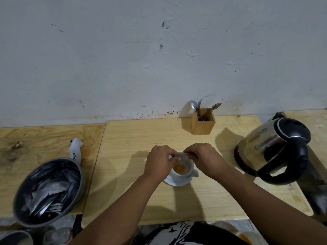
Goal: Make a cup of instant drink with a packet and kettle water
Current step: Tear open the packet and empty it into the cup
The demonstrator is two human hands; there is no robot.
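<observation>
White tag [75, 150] beside the bin [47, 191] reads "JS0014"

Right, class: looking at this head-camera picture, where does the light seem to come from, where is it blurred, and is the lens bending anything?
Head view: shadows of the kettle and wooden cutlery holder fall to the left, so light comes from the right; the packet between the left hand and right hand is smeared by blur over the cup; the wide-angle lens bows the table edges; glare streaks the kettle's steel.

head cam | looks forward-down | table [141, 200] near | wall [123, 59] behind
</observation>
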